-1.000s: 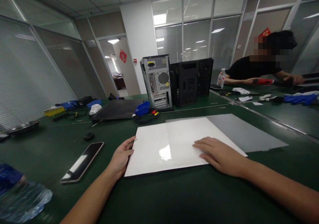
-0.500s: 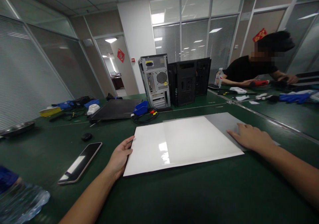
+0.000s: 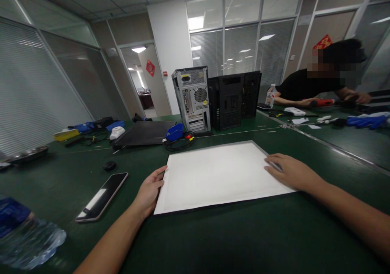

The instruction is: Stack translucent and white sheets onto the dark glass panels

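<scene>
A flat white panel (image 3: 210, 180) with a thin dark edge lies in front of me on the green table. Over it lies a thin translucent sheet (image 3: 258, 147), its grey margin showing along the panel's right side. My left hand (image 3: 150, 190) is closed round the panel's left edge, thumb near the top face. At the right edge my right hand (image 3: 288, 170) grips the sheet, with thumb and forefinger reaching over the white surface. Its other fingers are partly hidden.
A phone (image 3: 102, 196), a round black object (image 3: 109, 166) and a water bottle (image 3: 30, 233) are on my left. Behind the panel stand an open computer case (image 3: 193, 99), black case parts (image 3: 233, 101) and a blue bin (image 3: 174, 132). A co-worker (image 3: 304, 85) sits far right.
My right hand has moved left with the translucent sheet, which now lies nearly in line with the panel instead of sticking out to the right. My left hand keeps its hold.
</scene>
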Demonstrator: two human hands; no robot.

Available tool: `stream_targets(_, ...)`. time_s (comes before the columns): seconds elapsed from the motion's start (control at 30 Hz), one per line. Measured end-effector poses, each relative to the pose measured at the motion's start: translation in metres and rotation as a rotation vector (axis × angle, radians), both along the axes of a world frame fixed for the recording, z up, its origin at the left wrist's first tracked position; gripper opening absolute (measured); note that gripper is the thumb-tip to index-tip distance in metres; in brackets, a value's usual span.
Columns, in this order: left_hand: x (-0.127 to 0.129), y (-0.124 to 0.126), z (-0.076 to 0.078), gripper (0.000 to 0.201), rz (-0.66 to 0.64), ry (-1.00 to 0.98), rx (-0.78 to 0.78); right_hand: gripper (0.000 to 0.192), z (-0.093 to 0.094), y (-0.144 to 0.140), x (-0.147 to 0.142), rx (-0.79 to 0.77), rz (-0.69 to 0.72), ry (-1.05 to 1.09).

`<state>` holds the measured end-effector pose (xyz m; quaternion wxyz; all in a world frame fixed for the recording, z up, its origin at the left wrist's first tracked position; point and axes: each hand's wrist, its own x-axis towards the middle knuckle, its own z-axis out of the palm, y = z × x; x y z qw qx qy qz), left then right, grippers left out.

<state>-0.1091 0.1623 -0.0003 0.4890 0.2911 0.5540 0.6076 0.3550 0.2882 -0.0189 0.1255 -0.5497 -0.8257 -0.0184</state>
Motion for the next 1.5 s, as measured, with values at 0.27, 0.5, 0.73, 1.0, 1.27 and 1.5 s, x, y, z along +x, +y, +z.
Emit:
stream_targets(0.27, -0.003, 0.001, -0.005, 0.064, -0.022, -0.013, 0.033, 0.064, 0.004, -0.008, -0.011, 0.025, 0.05, -0.031)
stream_targets(0.5, -0.002, 0.001, -0.003, 0.064, -0.013, -0.012, 0.025, 0.062, 0.008, -0.014, -0.017, 0.034, 0.052, -0.065)
stream_targets(0.73, -0.004, 0.001, -0.005, 0.064, -0.018, -0.017, 0.034, 0.062, 0.009, -0.014, -0.017, 0.03, 0.06, -0.093)
stream_targets(1.0, -0.003, 0.001, -0.003, 0.063, -0.013, -0.002, 0.024, 0.067, 0.009, -0.014, -0.014, 0.027, 0.018, -0.049)
stream_targets(1.27, -0.004, 0.002, -0.006, 0.066, -0.024, 0.025, 0.017, 0.068, 0.012, -0.013, -0.011, 0.023, 0.004, -0.059)
stream_targets(1.5, -0.004, 0.002, -0.008, 0.065, -0.022, 0.026, 0.025, 0.068, 0.013, -0.014, -0.01, 0.048, -0.016, -0.085)
